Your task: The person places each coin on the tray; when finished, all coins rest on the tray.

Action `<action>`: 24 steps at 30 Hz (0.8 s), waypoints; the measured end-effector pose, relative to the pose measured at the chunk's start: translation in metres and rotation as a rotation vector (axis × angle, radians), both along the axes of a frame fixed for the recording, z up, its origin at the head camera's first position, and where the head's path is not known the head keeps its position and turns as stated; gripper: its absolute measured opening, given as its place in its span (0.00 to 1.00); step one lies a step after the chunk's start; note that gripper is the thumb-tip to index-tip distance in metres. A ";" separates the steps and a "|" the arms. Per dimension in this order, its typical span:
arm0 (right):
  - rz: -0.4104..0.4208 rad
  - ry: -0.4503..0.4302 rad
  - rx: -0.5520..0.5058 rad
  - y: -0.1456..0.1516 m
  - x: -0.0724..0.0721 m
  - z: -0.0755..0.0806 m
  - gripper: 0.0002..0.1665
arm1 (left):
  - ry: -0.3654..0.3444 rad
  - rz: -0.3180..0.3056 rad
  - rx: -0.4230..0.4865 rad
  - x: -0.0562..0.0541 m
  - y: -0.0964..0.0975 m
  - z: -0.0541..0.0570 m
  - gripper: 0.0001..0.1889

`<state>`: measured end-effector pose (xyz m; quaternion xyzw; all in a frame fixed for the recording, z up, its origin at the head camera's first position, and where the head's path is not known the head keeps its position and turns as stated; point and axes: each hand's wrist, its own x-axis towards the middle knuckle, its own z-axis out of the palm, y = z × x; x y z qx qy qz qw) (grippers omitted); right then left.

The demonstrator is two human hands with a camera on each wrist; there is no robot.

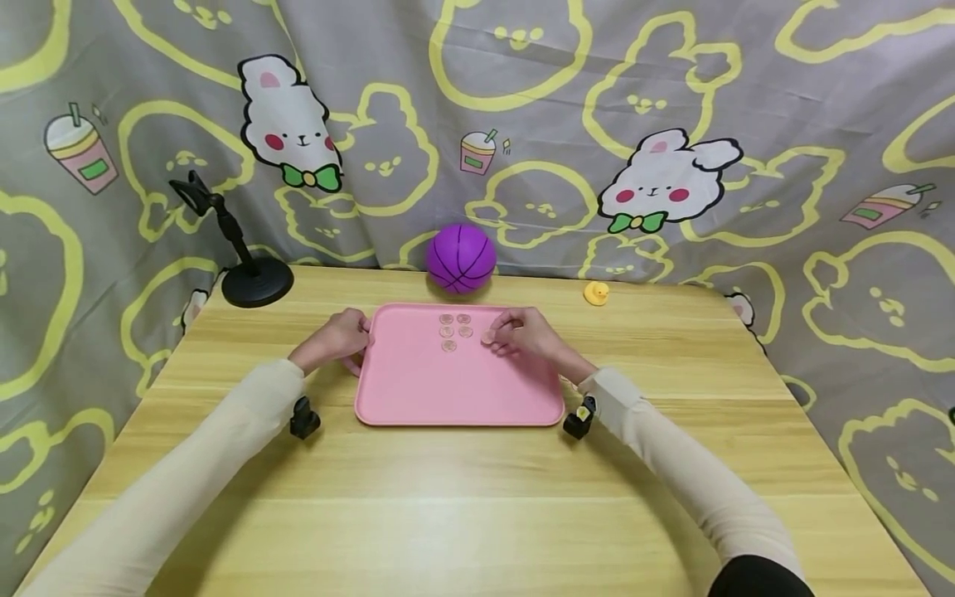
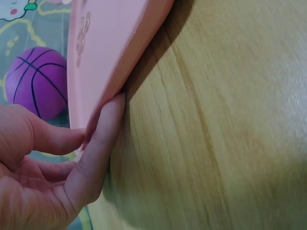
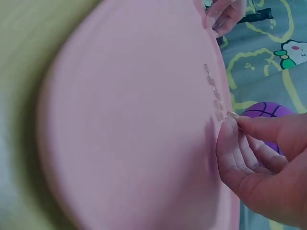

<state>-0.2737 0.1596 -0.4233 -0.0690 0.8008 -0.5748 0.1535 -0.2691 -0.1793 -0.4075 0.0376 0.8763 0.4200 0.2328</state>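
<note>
Pink, rectangular and round-cornered, the shallow tray (image 1: 455, 390) is at the middle of the light wood-grain table (image 1: 448, 506), its left rim pinched by the left hand (image 1: 339, 338), thumb on one face and finger on the other. The right hand (image 1: 525, 333), over the tray's far right part, has thumb and fingertip closed on one small round copper-coloured coin (image 1: 488, 337); whether that touches the tray cannot be told. Five similar coins (image 1: 446, 332) lie to its left in columns of three and two, near the far rim, with a purple black-lined ball (image 1: 462, 257) just beyond.
</note>
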 end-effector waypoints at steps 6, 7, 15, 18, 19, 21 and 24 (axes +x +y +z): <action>-0.036 -0.063 -0.063 -0.001 0.000 -0.004 0.09 | 0.009 -0.001 0.015 -0.001 0.002 -0.003 0.12; -0.043 -0.061 -0.054 -0.001 0.001 -0.003 0.10 | 0.008 0.001 0.017 -0.002 0.003 -0.003 0.12; -0.095 -0.102 -0.046 -0.009 0.000 -0.003 0.10 | 0.014 -0.005 0.002 -0.004 0.005 -0.003 0.11; -0.094 -0.118 -0.057 -0.014 0.000 -0.005 0.11 | 0.008 0.002 -0.004 -0.003 0.003 -0.003 0.10; -0.093 -0.120 -0.059 -0.015 0.000 -0.006 0.11 | 0.006 0.005 -0.007 -0.002 0.003 -0.003 0.10; -0.085 -0.117 -0.050 -0.018 -0.001 -0.007 0.11 | 0.007 0.011 -0.010 -0.002 0.001 -0.002 0.10; -0.066 -0.097 -0.008 -0.022 -0.002 -0.008 0.10 | 0.008 0.013 -0.014 -0.001 0.000 -0.002 0.10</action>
